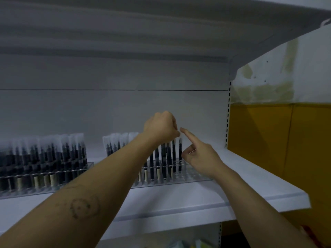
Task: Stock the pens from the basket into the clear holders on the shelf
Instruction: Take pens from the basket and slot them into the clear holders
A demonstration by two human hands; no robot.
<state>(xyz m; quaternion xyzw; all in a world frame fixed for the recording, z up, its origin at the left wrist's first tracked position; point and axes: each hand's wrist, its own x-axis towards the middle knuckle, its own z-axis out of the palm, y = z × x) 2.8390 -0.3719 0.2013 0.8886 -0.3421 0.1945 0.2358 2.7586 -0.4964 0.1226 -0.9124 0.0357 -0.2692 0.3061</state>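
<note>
Seating sleeved pens in the right clear holder on the shelf (254, 178)

My left hand (161, 127) is curled over the pen tops in the right clear holder (195, 177); I cannot tell if it pinches 1. My right hand (199, 156) holds nothing, its index finger straight beside the top of the end pen (180, 158). The left clear holder (89, 166) looks full, and the basket is out of view. The pens seem light, stiff and slippery in their sleeves, so I judge it best to pinch the barrel, not the floppy sleeve top.
</note>
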